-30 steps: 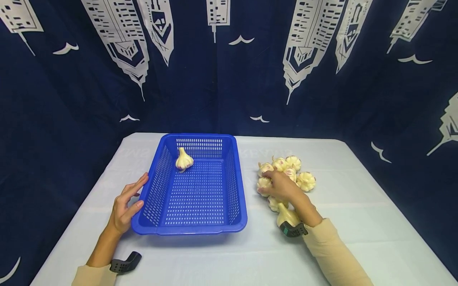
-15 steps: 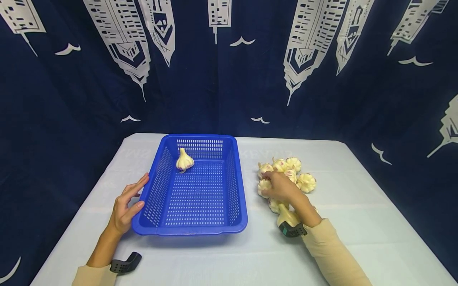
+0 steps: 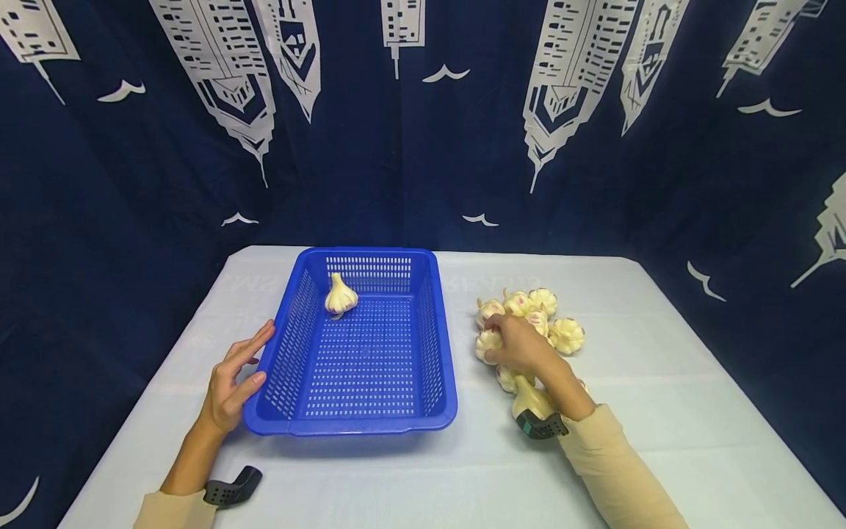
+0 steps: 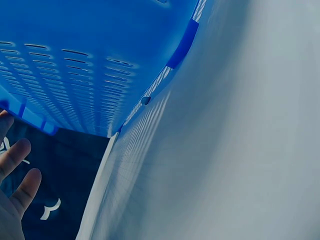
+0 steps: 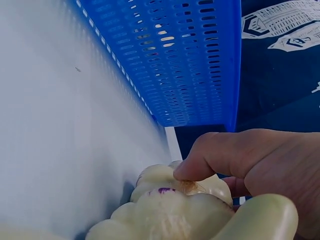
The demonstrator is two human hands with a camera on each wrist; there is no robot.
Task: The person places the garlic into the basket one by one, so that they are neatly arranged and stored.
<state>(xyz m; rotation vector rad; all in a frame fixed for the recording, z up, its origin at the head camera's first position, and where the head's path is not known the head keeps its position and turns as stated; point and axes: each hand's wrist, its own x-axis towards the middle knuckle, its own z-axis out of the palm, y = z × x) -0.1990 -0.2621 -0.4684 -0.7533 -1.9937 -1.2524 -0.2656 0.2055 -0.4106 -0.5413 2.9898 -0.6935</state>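
In the head view my right hand [image 3: 523, 345] reaches over a heap of garlic bulbs, pinching one pale garlic bulb [image 3: 487, 345] at the heap's left side. The right wrist view has the thumb [image 5: 200, 160] pressed on top of that bulb by its tuft of roots, the other fingers mostly hidden behind it. A blue plastic basket [image 3: 350, 426] stands left of the heap, with a single garlic bulb [image 3: 340, 297] inside near its far left corner. Against the basket's left rim rests my left hand [image 3: 227, 386], fingers extended and thumb at the side.
Several more garlic bulbs [image 3: 566, 336] lie close together around and under the right hand; a long-necked one [image 3: 531, 400] is beside the wrist. White cloth [image 3: 370, 485] covers the table. Behind it hangs a dark blue curtain [image 3: 396, 169] with white building prints.
The right thumb has drawn in slightly against the garlic bulb at the heap's left. My left hand and the basket have stayed in place.
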